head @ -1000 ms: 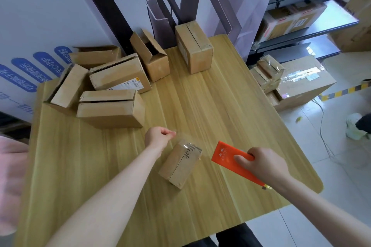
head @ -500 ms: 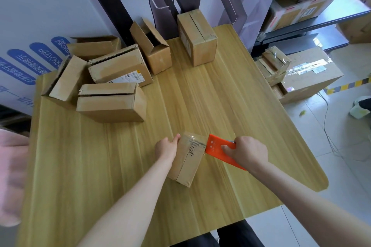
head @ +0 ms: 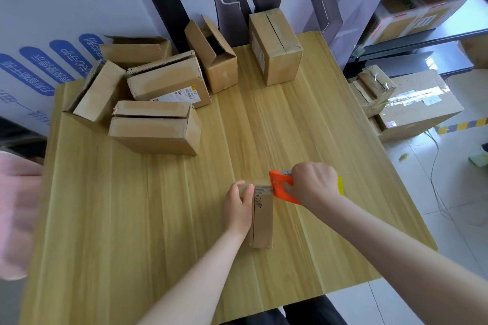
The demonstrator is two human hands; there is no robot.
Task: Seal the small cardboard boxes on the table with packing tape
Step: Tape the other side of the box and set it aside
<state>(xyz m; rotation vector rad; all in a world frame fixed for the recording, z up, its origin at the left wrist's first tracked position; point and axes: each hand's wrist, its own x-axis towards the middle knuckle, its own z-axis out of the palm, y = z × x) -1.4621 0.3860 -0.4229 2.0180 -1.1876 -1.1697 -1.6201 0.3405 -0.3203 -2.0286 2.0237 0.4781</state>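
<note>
A small cardboard box (head: 262, 219) lies on the wooden table (head: 158, 219), near its front middle. My left hand (head: 239, 204) grips the box's left side at the far end, thumb on top. My right hand (head: 311, 183) is closed around an orange tape dispenser (head: 281, 186), whose front edge touches the box's far right corner. A yellow part of the dispenser shows behind my knuckles. Several more cardboard boxes (head: 155, 126) sit at the back left of the table, some with open flaps.
A taller closed box (head: 274, 45) stands at the table's back edge. On the floor to the right are a large carton (head: 417, 108), shelving with parcels (head: 417, 16) and a cable. A blurred pink shape (head: 15, 216) fills the left edge.
My right hand brought the orange dispenser leftward from open table up against the box. My left hand went from hovering above the box to gripping its side, and the box turned lengthwise.
</note>
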